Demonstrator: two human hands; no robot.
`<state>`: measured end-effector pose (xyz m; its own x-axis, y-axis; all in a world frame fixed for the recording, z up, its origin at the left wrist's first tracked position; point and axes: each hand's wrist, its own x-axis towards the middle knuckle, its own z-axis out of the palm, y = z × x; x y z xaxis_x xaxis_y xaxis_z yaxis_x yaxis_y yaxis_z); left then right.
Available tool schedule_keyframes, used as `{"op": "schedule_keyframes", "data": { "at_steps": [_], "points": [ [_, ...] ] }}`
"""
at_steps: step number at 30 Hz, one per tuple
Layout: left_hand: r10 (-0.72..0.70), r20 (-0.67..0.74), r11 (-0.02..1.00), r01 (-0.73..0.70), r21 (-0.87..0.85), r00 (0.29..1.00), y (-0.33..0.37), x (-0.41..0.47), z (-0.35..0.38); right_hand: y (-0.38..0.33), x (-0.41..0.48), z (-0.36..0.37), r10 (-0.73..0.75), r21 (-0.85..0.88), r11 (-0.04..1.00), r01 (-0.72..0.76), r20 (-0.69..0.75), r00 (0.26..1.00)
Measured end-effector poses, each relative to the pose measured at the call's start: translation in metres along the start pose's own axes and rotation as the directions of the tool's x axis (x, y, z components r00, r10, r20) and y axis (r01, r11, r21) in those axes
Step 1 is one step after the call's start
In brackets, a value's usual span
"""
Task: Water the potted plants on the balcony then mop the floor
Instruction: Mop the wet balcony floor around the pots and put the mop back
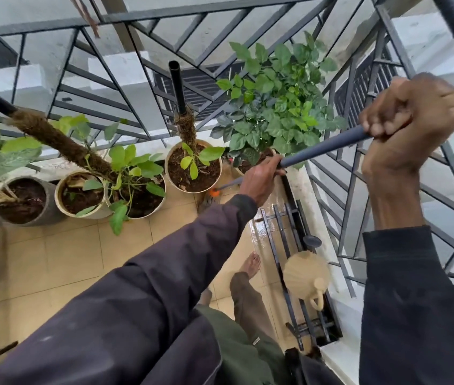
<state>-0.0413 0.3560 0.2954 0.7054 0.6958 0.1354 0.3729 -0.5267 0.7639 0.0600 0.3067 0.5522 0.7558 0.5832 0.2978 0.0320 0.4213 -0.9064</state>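
Potted plants (192, 168) line the railing (164, 15) across mid-frame. The mop handle (320, 147) runs diagonally, mop head (209, 201) on tiles at centre. Right hand (412, 129) clenches its top to steer; left hand (262, 179) grasps lower down to press. Watering can (307, 273) is parked lower right, evidently finished with.

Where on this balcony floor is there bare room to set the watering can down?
Bare tiles lie open between the row of pots and the left sleeve. It is crowded on the right: the watering can sits on the metal grate by the railing, and the mop handle crosses near the leafy plant.
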Motion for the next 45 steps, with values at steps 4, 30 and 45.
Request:
{"op": "schedule_keyframes", "data": {
  "at_steps": [4, 30, 45],
  "points": [
    [-0.114, 0.027, 0.993, 0.114, -0.013, 0.993, -0.027, 0.025, 0.014, 0.039, -0.022, 0.016, -0.034, -0.224, 0.975, 0.000, -0.148, 0.988],
    [-0.309, 0.225, 0.947, 0.278, 0.159, 0.924, -0.029, -0.062, 0.005, 0.069, -0.020, -0.010, 0.284, -0.271, 0.914, -0.301, -0.102, 0.953],
    [-0.082, 0.012, 0.992, 0.081, 0.094, 0.997, 0.006, -0.007, 0.001, 0.014, 0.006, 0.016, 0.034, -0.110, 0.994, -0.027, 0.060, 0.998]
  ]
}}
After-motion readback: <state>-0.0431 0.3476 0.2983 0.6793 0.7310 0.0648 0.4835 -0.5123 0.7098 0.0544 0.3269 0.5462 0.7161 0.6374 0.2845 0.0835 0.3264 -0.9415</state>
